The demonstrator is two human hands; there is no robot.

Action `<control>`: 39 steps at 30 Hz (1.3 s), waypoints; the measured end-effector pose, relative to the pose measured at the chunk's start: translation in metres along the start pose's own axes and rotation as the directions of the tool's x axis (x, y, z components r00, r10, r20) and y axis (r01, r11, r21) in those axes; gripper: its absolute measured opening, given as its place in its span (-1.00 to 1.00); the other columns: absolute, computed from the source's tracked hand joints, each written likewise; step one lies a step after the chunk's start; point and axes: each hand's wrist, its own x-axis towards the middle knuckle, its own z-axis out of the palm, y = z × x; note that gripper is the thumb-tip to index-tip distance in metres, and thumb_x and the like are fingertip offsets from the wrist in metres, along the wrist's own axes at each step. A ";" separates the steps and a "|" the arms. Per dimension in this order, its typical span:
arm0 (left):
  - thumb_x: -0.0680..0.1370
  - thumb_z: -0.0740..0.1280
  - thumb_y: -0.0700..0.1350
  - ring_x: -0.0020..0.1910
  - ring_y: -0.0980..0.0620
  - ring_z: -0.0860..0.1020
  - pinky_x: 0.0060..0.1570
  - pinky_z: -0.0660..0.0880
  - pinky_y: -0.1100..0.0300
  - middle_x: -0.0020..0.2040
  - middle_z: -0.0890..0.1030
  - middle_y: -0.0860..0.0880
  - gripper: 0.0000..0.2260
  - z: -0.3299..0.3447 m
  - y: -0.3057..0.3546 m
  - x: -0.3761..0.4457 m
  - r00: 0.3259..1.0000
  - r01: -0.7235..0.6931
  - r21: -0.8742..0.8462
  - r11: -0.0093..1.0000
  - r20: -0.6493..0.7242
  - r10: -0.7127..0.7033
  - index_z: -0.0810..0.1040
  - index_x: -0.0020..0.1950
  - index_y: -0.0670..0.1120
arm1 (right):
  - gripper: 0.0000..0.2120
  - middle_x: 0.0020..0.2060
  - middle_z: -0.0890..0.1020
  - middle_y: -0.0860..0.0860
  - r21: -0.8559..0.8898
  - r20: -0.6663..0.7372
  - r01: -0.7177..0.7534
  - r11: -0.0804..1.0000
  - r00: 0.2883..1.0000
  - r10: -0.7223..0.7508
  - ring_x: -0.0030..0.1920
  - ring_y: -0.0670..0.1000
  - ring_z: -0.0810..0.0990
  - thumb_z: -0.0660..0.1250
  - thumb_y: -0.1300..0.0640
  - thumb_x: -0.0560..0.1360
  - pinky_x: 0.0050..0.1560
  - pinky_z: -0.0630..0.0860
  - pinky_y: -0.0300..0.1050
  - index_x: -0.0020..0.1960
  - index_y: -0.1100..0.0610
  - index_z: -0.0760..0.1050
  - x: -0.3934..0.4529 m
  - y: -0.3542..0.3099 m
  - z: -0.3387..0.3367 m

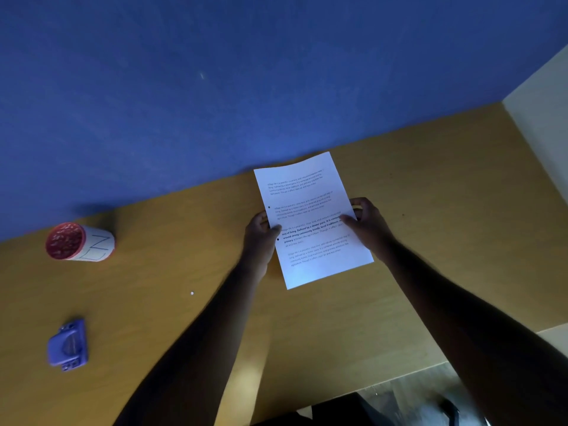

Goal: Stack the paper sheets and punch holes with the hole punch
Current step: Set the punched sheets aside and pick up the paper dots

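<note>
White paper sheets (312,221) sit in the middle of the head view — printed text on top, two punched holes along their left edge. We see them held from both sides: left hand (261,233) pinches the left edge with the thumb on the printed face, right hand (367,224) pinches the right edge the same way, fingers curled under. Both hands are closed on the paper. We can't tell how many sheets are in the stack, nor whether the lower end rests on the desk or hangs just above it. The sheets are tilted a bit, top end leaning right, and reach to the desk's far edge where it meets the blue wall (215,87).

Desk (430,186) is a tan wood-look surface. Hole punch (68,345) — blue-purple, small — lies near the left edge toward the near side, well apart from the paper and from both hands. Further back along the same left side, near the far edge, lies a cup (80,241) on its side, white with pen marks, open mouth toward us showing a red inside with white flecks. One tiny white dot (192,293) lies on the bare desk between the punch and the left forearm. Cream wall (544,118) at the right end.
</note>
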 end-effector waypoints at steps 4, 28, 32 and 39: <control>0.57 0.34 -0.38 -0.06 0.26 0.69 -0.06 0.60 0.30 0.04 0.71 0.10 -0.64 -0.001 0.004 0.008 1.000 -0.018 -0.013 1.000 0.002 0.018 0.55 0.27 -0.02 | -0.64 0.04 0.70 0.07 -0.002 0.004 0.016 1.000 1.000 -0.016 -0.12 -0.03 0.66 0.42 0.22 0.56 -0.27 0.47 -0.22 0.32 0.18 0.45 0.011 -0.005 0.001; 0.59 0.36 -0.25 0.47 -0.10 0.44 0.43 0.46 -0.06 0.48 0.45 -0.15 -0.52 -0.046 0.005 0.007 0.944 -0.296 0.412 0.862 -0.011 0.329 0.43 0.52 -0.16 | -0.54 0.29 0.56 0.03 -0.035 -0.142 0.196 0.980 0.970 -0.199 0.22 0.01 0.54 0.48 0.21 0.54 0.15 0.50 -0.17 0.38 0.12 0.41 -0.002 -0.006 0.019; 0.53 0.39 -0.25 0.29 -0.22 0.54 0.36 0.33 0.17 0.29 0.59 -0.19 -0.60 -0.075 -0.026 -0.018 0.901 -0.364 0.600 0.712 0.031 0.434 0.56 0.38 -0.20 | -0.79 0.03 0.63 0.00 -0.128 -0.073 0.321 0.939 0.941 -0.331 -0.02 0.00 0.58 0.47 0.24 0.53 -0.07 0.43 -0.28 0.14 0.15 0.54 -0.023 -0.003 0.039; 0.57 0.39 -0.21 0.22 -0.21 0.55 0.27 0.39 0.07 0.23 0.61 -0.15 -0.67 -0.139 -0.081 -0.070 0.901 -0.298 0.648 0.700 -0.052 0.432 0.59 0.34 -0.16 | -0.95 -0.08 0.68 -0.09 -0.219 0.043 0.342 0.914 0.939 -0.341 -0.14 -0.10 0.58 0.44 0.16 0.55 -0.02 0.56 -0.01 0.00 0.08 0.60 -0.056 -0.015 0.089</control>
